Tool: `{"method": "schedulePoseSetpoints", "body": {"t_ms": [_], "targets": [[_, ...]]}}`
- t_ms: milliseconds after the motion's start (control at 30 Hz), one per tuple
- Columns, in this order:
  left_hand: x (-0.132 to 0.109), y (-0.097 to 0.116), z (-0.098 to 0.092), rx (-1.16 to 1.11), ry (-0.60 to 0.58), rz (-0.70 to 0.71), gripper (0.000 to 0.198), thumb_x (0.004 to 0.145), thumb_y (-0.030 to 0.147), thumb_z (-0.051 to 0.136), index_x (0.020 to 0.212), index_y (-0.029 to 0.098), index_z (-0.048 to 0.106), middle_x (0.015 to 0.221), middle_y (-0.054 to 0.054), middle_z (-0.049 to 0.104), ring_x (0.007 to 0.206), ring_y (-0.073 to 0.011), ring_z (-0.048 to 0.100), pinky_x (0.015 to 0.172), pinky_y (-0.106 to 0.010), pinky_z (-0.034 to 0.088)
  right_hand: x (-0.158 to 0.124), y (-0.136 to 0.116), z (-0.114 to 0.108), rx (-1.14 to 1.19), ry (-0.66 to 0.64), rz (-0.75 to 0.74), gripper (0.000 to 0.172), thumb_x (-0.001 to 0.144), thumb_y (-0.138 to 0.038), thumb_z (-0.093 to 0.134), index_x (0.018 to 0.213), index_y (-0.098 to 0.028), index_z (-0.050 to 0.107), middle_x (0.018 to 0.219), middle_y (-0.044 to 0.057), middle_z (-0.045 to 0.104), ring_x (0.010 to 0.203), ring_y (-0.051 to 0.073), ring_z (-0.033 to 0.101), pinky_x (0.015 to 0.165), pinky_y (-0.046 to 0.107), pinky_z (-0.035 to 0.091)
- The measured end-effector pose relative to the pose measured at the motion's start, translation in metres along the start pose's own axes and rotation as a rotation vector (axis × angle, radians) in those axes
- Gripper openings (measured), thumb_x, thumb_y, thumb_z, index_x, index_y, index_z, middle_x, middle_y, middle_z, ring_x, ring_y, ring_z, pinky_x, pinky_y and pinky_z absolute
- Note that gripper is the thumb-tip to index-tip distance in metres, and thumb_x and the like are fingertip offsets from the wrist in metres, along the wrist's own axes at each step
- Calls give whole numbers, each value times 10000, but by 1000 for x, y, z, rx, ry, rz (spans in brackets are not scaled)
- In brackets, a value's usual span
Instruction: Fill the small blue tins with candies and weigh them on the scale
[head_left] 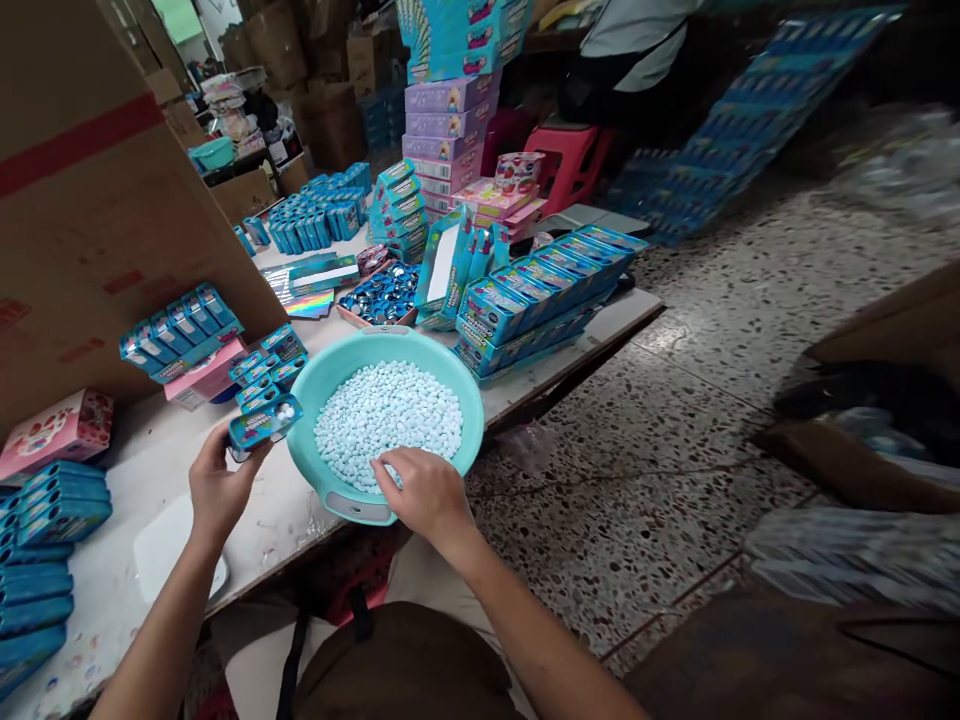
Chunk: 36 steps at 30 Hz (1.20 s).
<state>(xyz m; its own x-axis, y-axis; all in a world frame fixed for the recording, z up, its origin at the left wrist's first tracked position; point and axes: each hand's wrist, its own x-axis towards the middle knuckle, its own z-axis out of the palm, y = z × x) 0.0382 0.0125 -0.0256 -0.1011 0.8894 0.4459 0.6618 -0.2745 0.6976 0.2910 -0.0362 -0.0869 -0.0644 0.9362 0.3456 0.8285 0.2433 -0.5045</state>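
My left hand [219,482] grips a small blue candy box [262,422], tilted beside the basin's left rim. A few white candies show at the box's open end. My right hand [429,492] is over the near side of a turquoise basin [469,430], its curled fingers touching the heap of small white candies [390,410]. What those fingers hold, if anything, is hidden. Just behind the held box, several more small blue boxes [270,362] stand in a cluster on the table.
Display cartons of blue boxes [540,290] line the table's right edge. Behind the basin sits a tray of shiny dark pieces [381,292]. A big cardboard box [112,230] rises at left, near stacked blue boxes [45,540] and a white lid-like piece [169,545]. A red stool [574,160] stands beyond.
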Motion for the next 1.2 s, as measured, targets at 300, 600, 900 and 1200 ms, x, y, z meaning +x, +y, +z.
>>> {"method": "schedulePoseSetpoints", "body": {"t_ms": [300, 600, 900, 1200], "targets": [[-69, -66, -79, -233, 411, -364, 528, 621, 392, 785, 1045, 163, 567, 1050, -87, 655, 1004, -217, 625, 992, -422, 444, -10, 5, 6, 12, 25, -25, 303, 907, -341, 484, 764, -184, 700, 731, 40, 701, 630, 135, 586, 560, 261, 290], [-125, -140, -143, -171, 538, -434, 630, 640, 380, 778, 1167, 198, 485, 1185, -107, 603, 1153, -222, 561, 1052, -409, 393, -14, 5, 12, -30, 16, 65, 305, 862, -361, 503, 767, -167, 718, 729, 64, 707, 593, 145, 555, 537, 254, 245], [-144, -183, -136, -145, 408, -499, 549, 605, 417, 782, 1022, 184, 510, 1024, -67, 610, 991, -197, 594, 936, -360, 458, -17, -1, 12, -100, -91, 247, 291, 824, -392, 541, 805, -184, 744, 724, 81, 681, 559, 146, 472, 520, 264, 194], [-194, -199, -169, -43, 633, -494, 499, 820, 548, 530, 1147, 171, 506, 1099, -121, 616, 1098, -193, 564, 996, -361, 375, -22, 2, 15, -162, -58, 227, 319, 815, -434, 541, 802, -193, 750, 641, 80, 640, 492, 134, 375, 507, 263, 203]]}}
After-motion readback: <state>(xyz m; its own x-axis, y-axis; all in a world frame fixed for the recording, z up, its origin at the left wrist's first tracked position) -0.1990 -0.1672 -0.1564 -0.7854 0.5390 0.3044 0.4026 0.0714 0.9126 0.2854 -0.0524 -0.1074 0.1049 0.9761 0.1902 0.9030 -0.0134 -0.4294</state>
